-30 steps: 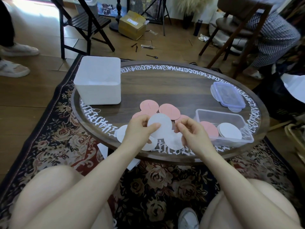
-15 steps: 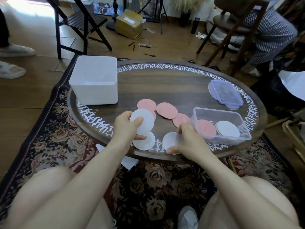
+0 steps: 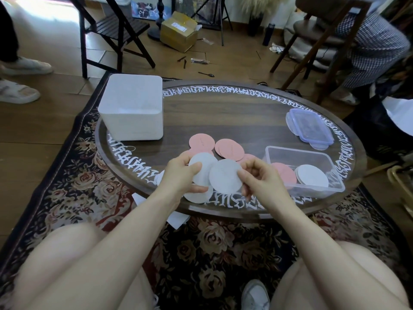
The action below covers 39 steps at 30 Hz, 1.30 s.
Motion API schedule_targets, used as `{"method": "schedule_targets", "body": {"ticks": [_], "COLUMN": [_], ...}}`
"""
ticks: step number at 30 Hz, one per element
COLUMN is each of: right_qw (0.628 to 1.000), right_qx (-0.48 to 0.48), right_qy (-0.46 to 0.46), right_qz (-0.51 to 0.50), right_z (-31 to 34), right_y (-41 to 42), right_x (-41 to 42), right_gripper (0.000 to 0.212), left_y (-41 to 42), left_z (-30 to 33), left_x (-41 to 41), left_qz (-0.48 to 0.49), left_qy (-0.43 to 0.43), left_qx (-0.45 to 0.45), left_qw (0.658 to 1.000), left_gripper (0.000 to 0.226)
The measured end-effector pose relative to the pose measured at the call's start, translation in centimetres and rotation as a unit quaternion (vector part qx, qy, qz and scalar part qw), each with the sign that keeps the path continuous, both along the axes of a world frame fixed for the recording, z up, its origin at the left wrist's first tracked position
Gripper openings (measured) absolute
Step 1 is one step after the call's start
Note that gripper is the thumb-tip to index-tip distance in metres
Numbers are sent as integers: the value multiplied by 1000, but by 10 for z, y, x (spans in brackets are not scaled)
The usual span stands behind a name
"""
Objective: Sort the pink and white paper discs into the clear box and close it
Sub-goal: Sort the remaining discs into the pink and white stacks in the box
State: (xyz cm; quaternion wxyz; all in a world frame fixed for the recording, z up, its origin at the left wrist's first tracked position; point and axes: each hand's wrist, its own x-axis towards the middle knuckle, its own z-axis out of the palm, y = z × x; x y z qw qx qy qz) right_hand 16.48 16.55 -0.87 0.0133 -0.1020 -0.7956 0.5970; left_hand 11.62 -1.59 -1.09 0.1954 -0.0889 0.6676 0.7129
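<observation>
clear box [image 3: 312, 189] sits open at the near right of the round table [image 3: 223, 115], long axis running left to right, pink and white stacks lying flat inside; its lid [image 3: 309, 126] lies just behind. left hand [image 3: 181, 175] pinches one white disc [image 3: 201, 168], right hand [image 3: 261, 177] pinches another [image 3: 225, 180], both held face-up, probably being gathered into one stack. loose pink discs [image 3: 229, 148] remain flat beyond.

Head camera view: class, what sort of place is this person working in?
Probably a home living room. A low round wooden table stands on a floral rug over a wood floor, with a folding chair and a cardboard box behind.
</observation>
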Motion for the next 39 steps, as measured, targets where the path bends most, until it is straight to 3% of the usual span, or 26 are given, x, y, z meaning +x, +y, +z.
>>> {"method": "schedule_targets", "body": {"ticks": [9, 12, 15, 17, 21, 23, 27, 39], "right_qw": [998, 998, 991, 958, 885, 846, 817, 835], "right_qx": [-69, -60, 115, 264, 373, 418, 472, 507], "right_qy": [2, 23, 69, 85, 104, 102, 93, 10], "right_qz": [-7, -18, 12, 79, 258, 315, 317, 215], "right_z": [0, -2, -10, -14, -20, -22, -14, -3], "right_y": [-9, -10, -8, -8, -16, -20, -21, -1], "right_x": [0, -2, -5, -5, -6, -8, -5, 9], "right_gripper": [12, 13, 13, 22, 41, 41, 33, 35], "left_y": [5, 6, 1, -6, -18, -20, -21, -15], "left_z": [9, 10, 12, 12, 12, 13, 13, 14], "left_x": [13, 13, 4, -4, -12, -12, -10, -9], "left_qz": [-82, -45, 66, 132, 205, 214, 207, 180], "left_qy": [-2, 21, 32, 40, 51, 43, 32, 25], "left_qx": [20, 23, 29, 21, 11, 13, 18, 22], "left_qw": [996, 998, 997, 990, 977, 976, 978, 983], "left_gripper": [21, 15, 5, 4, 8, 11, 11, 13]}}
